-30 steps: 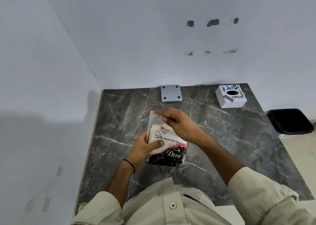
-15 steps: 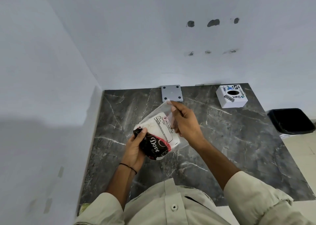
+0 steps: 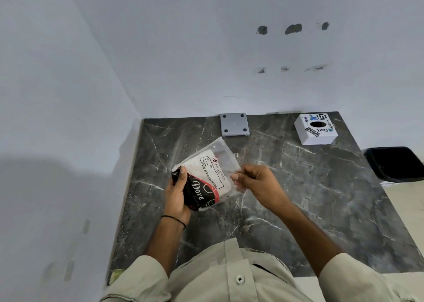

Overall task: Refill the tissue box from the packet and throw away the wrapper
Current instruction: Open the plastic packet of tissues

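Observation:
I hold a tissue packet (image 3: 210,175) above the dark marble table (image 3: 309,198), tilted with its clear end up and to the right. Its wrapper is black and red at the bottom and clear at the top, with white tissues inside. My left hand (image 3: 177,195) grips the black lower end. My right hand (image 3: 257,183) pinches the clear edge on the packet's right side. The white cube tissue box (image 3: 316,129), with a dark oval hole on top, stands at the table's far right corner, well away from both hands.
A small grey square plate (image 3: 234,124) lies against the back wall. A black bin (image 3: 395,164) sits on the floor beyond the table's right edge. White walls close the left and back sides.
The packet has been turned from upright to tilted, clear end up and to the right. My right hand slid from the packet's top down to its right edge. My left hand still grips the dark end.

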